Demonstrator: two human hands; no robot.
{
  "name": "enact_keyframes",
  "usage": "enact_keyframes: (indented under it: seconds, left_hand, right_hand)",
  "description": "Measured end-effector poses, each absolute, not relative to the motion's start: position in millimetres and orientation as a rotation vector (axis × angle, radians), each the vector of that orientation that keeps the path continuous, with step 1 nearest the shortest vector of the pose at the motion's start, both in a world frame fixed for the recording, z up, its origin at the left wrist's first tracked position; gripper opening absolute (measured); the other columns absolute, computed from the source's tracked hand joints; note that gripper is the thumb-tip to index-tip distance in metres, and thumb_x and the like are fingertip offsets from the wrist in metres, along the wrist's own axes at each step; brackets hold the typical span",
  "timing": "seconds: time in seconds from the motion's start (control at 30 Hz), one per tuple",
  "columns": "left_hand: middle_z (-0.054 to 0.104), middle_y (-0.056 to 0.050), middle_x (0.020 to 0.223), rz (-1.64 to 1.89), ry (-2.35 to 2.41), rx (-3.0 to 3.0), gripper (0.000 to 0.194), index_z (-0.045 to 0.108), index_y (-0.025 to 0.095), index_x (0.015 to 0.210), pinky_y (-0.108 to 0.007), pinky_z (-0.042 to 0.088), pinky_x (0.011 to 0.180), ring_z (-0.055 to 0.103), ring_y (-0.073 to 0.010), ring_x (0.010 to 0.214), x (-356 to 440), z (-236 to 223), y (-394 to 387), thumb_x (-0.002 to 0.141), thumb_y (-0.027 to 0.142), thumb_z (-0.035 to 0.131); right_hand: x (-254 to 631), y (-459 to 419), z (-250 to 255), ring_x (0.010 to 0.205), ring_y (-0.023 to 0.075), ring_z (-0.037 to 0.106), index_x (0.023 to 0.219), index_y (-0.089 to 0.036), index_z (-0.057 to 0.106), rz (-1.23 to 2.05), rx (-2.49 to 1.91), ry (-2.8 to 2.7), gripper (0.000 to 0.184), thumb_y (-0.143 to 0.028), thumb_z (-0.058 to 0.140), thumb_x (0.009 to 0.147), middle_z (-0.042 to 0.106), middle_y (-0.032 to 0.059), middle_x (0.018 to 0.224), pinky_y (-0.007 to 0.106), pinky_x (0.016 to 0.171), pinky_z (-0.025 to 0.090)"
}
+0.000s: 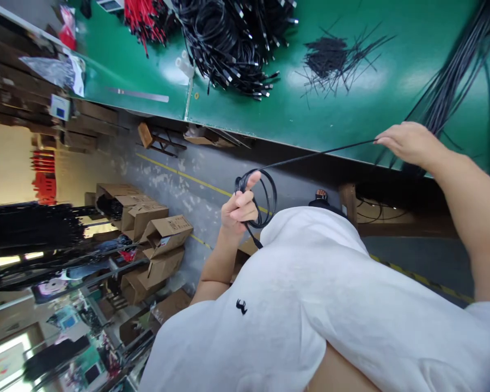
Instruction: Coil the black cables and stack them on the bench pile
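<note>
My left hand is closed around a coiled black cable, its loops hanging beside the fingers and one plug end dangling below. From the coil a stretch of the cable runs taut to my right hand, which pinches it above the table's front edge. Just beyond my right hand, a bundle of straight black cables lies across the green table. A pile of short black ties rests on the tabletop farther back. To its left sits a heap of coiled black cables with metal plugs.
Red-tipped wires and a metal ruler lie on the table's left part. Below the table edge are a wooden stool and the grey floor. Open cardboard boxes stand at the left, near racks of hanging black cables.
</note>
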State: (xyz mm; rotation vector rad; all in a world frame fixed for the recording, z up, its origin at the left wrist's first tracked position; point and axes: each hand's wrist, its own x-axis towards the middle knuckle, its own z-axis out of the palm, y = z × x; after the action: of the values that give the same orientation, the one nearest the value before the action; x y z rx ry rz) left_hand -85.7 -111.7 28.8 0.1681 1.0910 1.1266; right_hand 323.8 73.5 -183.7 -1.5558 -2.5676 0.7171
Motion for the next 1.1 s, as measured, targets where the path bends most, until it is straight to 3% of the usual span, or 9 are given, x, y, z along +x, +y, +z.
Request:
enact_keyframes:
  seconds: [0.2,0.3,0.4,0.47,0.57,0.63,0.8,0.93,1.1]
  left_hand:
    - [0.035,0.013,0.045,1.409,1.051,0.311,0.036,0.055,0.03,0.136,-0.014,0.015,0.029,0.015,-0.0008,0.024,-109.1,37.7,-106.6,0.101,0.032,0.045]
    - [0.047,0.01,0.047,1.271,1.106,0.353,0.036,0.059,0.02,0.131,-0.013,0.031,0.035,0.039,-0.0029,0.03,-109.3,24.7,-100.4,0.097,0.03,0.054]
    - [0.073,-0.004,0.074,0.922,1.103,0.445,0.035,0.067,0.013,0.113,-0.021,0.055,0.062,0.071,-0.0139,0.065,-89.3,0.0,-100.9,0.083,0.032,0.072]
    - [0.077,-0.014,0.09,0.697,1.004,0.483,0.04,0.068,0.011,0.103,-0.031,0.058,0.076,0.075,-0.023,0.085,-71.4,-12.1,-106.5,0.077,0.038,0.079]
    - [0.072,-0.009,0.067,0.504,0.845,0.498,0.044,0.069,0.01,0.099,-0.026,0.053,0.056,0.068,-0.0175,0.057,-55.7,-12.5,-115.8,0.075,0.045,0.08]
    - [0.051,0.004,0.041,0.53,0.81,0.468,0.038,0.07,0.011,0.091,-0.019,0.038,0.038,0.044,-0.0081,0.031,-57.1,-3.9,-118.0,0.079,0.046,0.076]
    - [0.007,0.014,0.034,0.965,0.984,0.288,0.042,0.07,0.021,0.087,-0.017,0.01,0.027,0.001,-0.0036,0.022,-77.1,19.1,-112.6,0.1,0.049,0.042]
    - [0.016,0.015,0.04,1.051,1.117,0.218,0.039,0.064,0.028,0.122,-0.02,0.003,0.026,-0.001,-0.0023,0.022,-78.3,30.8,-109.0,0.1,0.05,0.04]
    - [0.028,0.013,0.043,1.147,1.213,0.247,0.04,0.057,0.035,0.132,-0.018,0.013,0.028,0.022,-0.0031,0.022,-84.0,56.4,-104.3,0.097,0.052,0.049]
  right_hand:
    - [262.3,2.1,-142.5,0.062,0.0175,0.05,0.071,-0.019,0.068,0.816,-0.924,-2.911,0.037,-0.039,0.051,0.097,0.066,0.0089,0.068,0.031,0.065,0.032]
    - [219.1,-49.8,-85.7,0.067,0.0165,0.058,0.085,-0.021,0.068,1.131,-0.398,-2.811,0.043,-0.041,0.034,0.103,0.067,0.0046,0.075,0.028,0.063,0.035]
    - [186.4,-55.9,-38.7,0.068,0.0148,0.06,0.093,-0.021,0.069,1.194,-0.278,-2.68,0.044,-0.043,0.032,0.104,0.068,0.0036,0.077,0.026,0.062,0.035]
    - [171.9,-39.3,-22.6,0.066,0.0138,0.058,0.091,-0.021,0.068,1.194,-0.377,-2.622,0.043,-0.044,0.034,0.103,0.067,0.0025,0.075,0.025,0.06,0.033]
    - [163.8,-9.1,-24.5,0.067,0.0129,0.057,0.087,-0.02,0.067,1.304,-0.465,-2.543,0.042,-0.046,0.037,0.101,0.066,0.001,0.075,0.024,0.062,0.033]
    - [173.1,7.9,-44.6,0.072,0.0128,0.057,0.085,-0.019,0.066,1.435,-0.507,-2.476,0.043,-0.049,0.039,0.1,0.067,0.0007,0.08,0.024,0.067,0.036]
    - [251.4,30.6,-142.1,0.083,0.0136,0.054,0.083,-0.015,0.063,1.385,-1.177,-2.315,0.043,-0.046,0.038,0.097,0.068,0.0086,0.091,0.026,0.082,0.037]
    - [287.6,4.3,-189.4,0.085,0.0181,0.055,0.076,-0.017,0.061,1.351,-1.402,-2.292,0.035,-0.041,0.043,0.094,0.068,0.0121,0.09,0.032,0.082,0.038]
    - [262.5,-62.4,-171.6,0.061,0.0146,0.046,0.085,-0.021,0.058,1.707,-1.413,-1.722,0.035,-0.05,0.041,0.095,0.053,0.0016,0.069,0.03,0.061,0.04]
